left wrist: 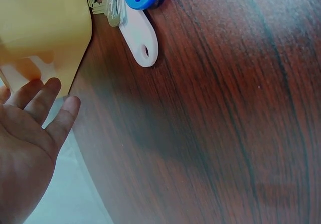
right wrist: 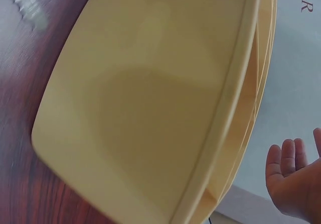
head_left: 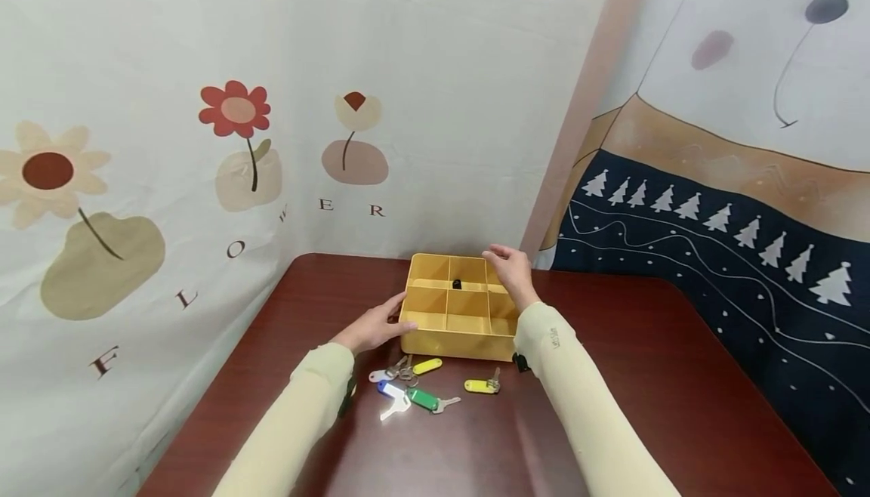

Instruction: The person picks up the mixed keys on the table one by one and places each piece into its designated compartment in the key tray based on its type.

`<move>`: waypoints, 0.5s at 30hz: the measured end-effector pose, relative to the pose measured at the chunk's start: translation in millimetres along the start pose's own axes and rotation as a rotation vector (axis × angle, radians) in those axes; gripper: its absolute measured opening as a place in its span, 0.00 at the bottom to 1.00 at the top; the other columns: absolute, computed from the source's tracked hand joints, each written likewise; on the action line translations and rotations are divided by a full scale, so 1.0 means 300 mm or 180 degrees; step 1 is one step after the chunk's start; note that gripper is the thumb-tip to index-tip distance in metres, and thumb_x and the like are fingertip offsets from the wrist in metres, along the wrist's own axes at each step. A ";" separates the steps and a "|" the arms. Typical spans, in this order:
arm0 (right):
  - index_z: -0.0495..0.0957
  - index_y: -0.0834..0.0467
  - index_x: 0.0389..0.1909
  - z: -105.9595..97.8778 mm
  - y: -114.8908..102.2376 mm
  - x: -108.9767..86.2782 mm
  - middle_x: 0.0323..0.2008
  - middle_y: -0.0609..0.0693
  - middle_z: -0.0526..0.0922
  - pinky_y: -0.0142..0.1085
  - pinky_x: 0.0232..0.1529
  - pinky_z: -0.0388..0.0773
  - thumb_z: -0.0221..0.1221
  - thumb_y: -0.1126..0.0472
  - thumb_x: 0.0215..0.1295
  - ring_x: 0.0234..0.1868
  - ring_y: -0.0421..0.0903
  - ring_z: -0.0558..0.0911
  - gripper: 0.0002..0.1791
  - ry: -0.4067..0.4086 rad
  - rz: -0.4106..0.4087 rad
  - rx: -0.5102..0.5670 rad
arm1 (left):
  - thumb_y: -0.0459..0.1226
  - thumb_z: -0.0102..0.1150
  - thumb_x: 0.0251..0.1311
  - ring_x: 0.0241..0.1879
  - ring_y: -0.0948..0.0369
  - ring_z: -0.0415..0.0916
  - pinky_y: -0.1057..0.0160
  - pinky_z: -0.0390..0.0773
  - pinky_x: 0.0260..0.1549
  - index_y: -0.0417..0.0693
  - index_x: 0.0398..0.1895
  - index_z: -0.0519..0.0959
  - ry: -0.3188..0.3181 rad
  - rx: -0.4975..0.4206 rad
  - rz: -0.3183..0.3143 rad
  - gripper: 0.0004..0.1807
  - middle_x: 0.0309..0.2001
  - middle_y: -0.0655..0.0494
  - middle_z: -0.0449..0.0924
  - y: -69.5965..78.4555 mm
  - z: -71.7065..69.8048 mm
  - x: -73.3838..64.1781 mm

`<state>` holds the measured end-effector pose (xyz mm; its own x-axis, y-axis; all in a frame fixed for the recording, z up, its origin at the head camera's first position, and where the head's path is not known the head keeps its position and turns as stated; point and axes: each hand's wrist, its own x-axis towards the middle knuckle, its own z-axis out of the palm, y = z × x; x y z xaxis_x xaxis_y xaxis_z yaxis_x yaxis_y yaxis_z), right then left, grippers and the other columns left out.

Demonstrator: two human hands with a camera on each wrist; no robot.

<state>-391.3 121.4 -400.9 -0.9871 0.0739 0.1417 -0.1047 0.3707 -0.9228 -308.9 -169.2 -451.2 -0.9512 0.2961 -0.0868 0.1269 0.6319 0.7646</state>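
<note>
A yellow compartment box (head_left: pixel 458 344) stands at the back of the table, a small black object (head_left: pixel 457 284) inside one of its rear compartments. My left hand (head_left: pixel 372 327) lies along the box's left side, fingers extended against its wall. Over the box's right rear part is my right hand (head_left: pixel 511 270); in the right wrist view its fingers are loosely extended with nothing held. In front of the box lie keys with a white tag (left wrist: pixel 140 38), a blue tag (head_left: pixel 392 390), a green tag (head_left: pixel 424 399) and a yellow tag (head_left: pixel 427 366). Another yellow-tagged key (head_left: pixel 479 386) lies apart, to the right.
The dark reddish-brown table (head_left: pixel 612 406) extends on both sides of the box. Close behind it hangs a white curtain (head_left: pixel 462 104) with flower prints, and a dark printed cloth (head_left: pixel 734 285) covers the right side.
</note>
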 end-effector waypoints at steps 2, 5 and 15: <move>0.80 0.59 0.60 -0.006 -0.004 -0.003 0.59 0.57 0.80 0.47 0.60 0.73 0.62 0.52 0.68 0.61 0.54 0.77 0.23 -0.0034 -0.0007 -0.0024 | 0.52 0.62 0.65 0.70 0.43 0.59 0.42 0.60 0.66 0.49 0.80 0.49 -0.0006 0.0019 0.0015 0.47 0.72 0.38 0.60 -0.002 -0.010 -0.003; 0.79 0.60 0.61 -0.024 -0.007 -0.010 0.60 0.58 0.79 0.48 0.60 0.72 0.62 0.54 0.69 0.60 0.55 0.77 0.23 -0.0069 -0.0007 0.0009 | 0.52 0.62 0.65 0.70 0.43 0.61 0.42 0.60 0.66 0.48 0.79 0.50 -0.0029 0.0094 0.0044 0.47 0.72 0.38 0.62 -0.002 -0.021 -0.001; 0.78 0.60 0.62 -0.112 0.027 -0.047 0.61 0.60 0.78 0.48 0.59 0.74 0.62 0.55 0.69 0.59 0.56 0.78 0.23 -0.0050 -0.0217 -0.0532 | 0.52 0.63 0.64 0.69 0.44 0.61 0.43 0.62 0.65 0.44 0.78 0.53 -0.0027 0.0377 0.0044 0.47 0.70 0.38 0.64 0.017 -0.027 0.015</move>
<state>-374.3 154.7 -398.2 -0.9804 0.0294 0.1951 -0.1512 0.5231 -0.8387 -314.8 -170.4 -442.5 -0.9468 0.3111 -0.0826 0.1728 0.7077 0.6851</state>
